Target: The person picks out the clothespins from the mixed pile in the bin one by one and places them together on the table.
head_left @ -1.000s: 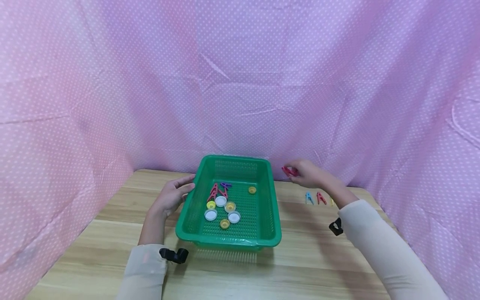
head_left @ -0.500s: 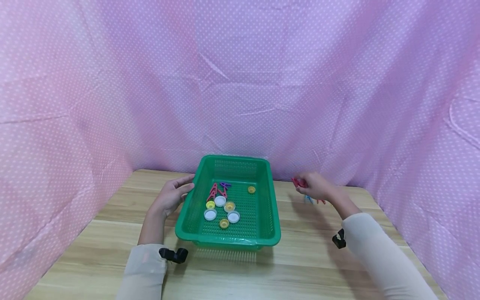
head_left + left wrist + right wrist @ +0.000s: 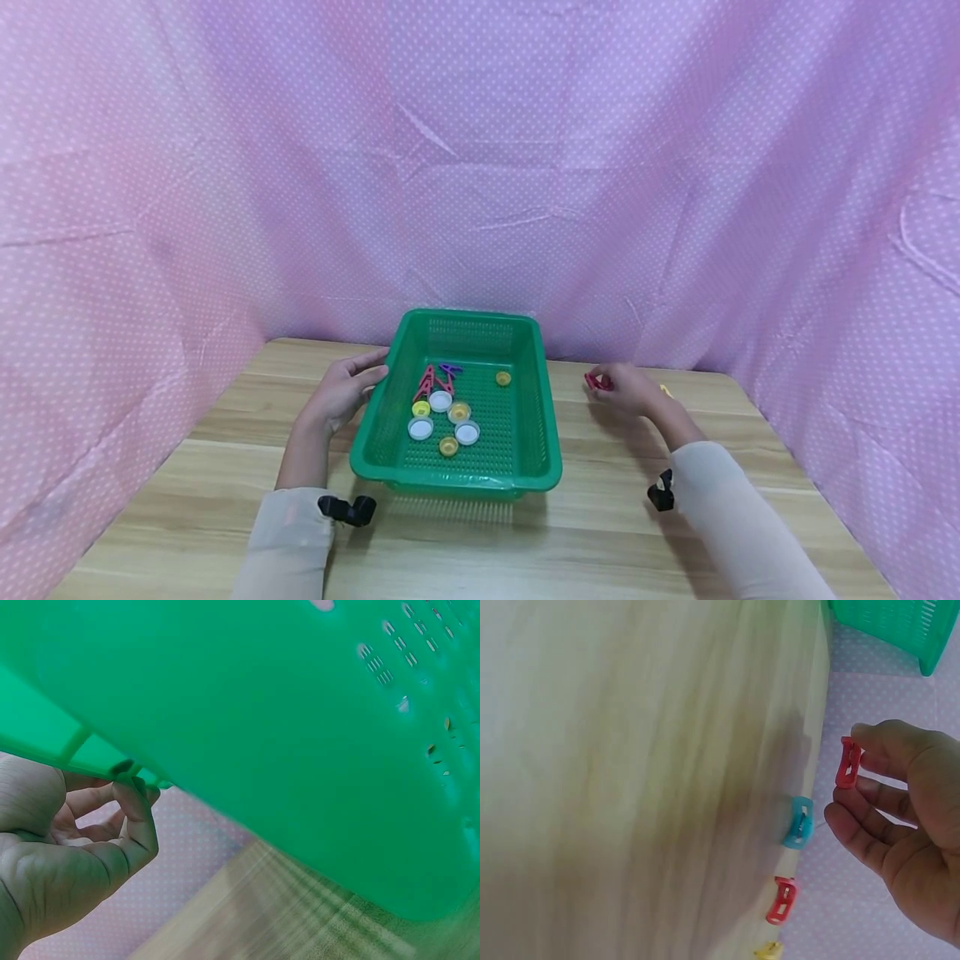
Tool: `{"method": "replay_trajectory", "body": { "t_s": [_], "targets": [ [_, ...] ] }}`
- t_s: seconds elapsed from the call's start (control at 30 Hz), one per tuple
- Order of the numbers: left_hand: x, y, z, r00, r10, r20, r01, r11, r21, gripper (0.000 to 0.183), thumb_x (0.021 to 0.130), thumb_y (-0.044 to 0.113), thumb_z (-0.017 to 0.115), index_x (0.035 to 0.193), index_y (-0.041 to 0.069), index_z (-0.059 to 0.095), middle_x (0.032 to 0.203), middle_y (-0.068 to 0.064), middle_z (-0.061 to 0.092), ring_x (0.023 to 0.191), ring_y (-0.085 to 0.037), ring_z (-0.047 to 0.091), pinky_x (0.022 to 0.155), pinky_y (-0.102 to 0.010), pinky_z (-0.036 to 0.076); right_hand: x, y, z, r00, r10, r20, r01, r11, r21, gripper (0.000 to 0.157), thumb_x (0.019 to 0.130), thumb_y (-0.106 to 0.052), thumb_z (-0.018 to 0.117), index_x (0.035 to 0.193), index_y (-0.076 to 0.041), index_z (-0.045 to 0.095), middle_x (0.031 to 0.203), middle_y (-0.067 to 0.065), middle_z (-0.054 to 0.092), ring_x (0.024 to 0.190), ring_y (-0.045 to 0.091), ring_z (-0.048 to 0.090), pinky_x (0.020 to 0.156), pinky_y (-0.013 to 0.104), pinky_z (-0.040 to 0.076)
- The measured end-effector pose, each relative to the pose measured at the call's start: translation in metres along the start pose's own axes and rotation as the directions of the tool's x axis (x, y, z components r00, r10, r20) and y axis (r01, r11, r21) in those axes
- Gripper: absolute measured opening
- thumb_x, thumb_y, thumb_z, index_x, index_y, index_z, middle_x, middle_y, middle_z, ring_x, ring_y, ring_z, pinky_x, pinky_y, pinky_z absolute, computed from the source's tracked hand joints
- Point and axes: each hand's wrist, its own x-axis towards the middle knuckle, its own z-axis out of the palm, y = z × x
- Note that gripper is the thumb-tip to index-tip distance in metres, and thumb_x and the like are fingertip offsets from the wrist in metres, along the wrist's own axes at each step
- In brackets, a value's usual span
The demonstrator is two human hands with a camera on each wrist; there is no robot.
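A green plastic basket (image 3: pixel 457 481) sits mid-table, and my left hand (image 3: pixel 341 396) grips its left rim between thumb and fingers (image 3: pixel 139 817). Inside lie several pink clothespins (image 3: pixel 425 385), a purple clothespin (image 3: pixel 451 368), and several white and yellow bottle caps (image 3: pixel 440 402). My right hand (image 3: pixel 626 389) pinches a red clothespin (image 3: pixel 848 762) with thumb and fingertips, low over the table right of the basket. Near it, the right wrist view shows a blue clothespin (image 3: pixel 799 823), a second red clothespin (image 3: pixel 781 900) and part of a yellow one (image 3: pixel 769 950) in a row.
The wooden table (image 3: pixel 615 533) ends at a pink dotted curtain (image 3: pixel 480 167) behind and at both sides. My right hand hides the blue and second red clothespins in the head view. A slotted shadow falls on the table before the basket.
My right hand has moved right and down toward the table, still pinching the red clothespin. It now covers clothespins that showed before. My left hand and the basket have stayed almost still.
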Motion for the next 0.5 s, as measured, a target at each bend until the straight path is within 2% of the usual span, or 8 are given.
{"method": "replay_trajectory", "body": {
  "t_s": [0.23, 0.5],
  "targets": [
    [0.000, -0.001, -0.001, 1.000, 0.012, 0.003, -0.012, 1.000, -0.001, 0.049, 0.107, 0.015, 0.056, 0.152, 0.000, 0.045, 0.152, -0.021, 0.049, 0.114, -0.013, 0.062, 0.092, -0.028, 0.054, 0.004, -0.001, 0.009, 1.000, 0.015, -0.009, -0.015, 0.999, -0.033, 0.016, 0.092, -0.003, 0.069, 0.105, 0.004, 0.072, 0.075, 0.001, 0.060, 0.067, 0.013, 0.051, 0.061, 0.030, 0.046],
    [0.000, 0.000, -0.001, 1.000, 0.015, 0.007, -0.015, 1.000, -0.003, 0.049, 0.107, 0.014, 0.056, 0.152, -0.001, 0.044, 0.153, -0.022, 0.047, 0.114, -0.013, 0.062, 0.093, -0.028, 0.054, 0.008, -0.009, 0.009, 0.992, 0.091, 0.082, -0.090, 0.996, -0.024, 0.007, 0.095, -0.003, 0.066, 0.095, 0.000, 0.072, 0.076, 0.002, 0.060, 0.069, 0.015, 0.049, 0.061, 0.031, 0.044]
  ]
}}
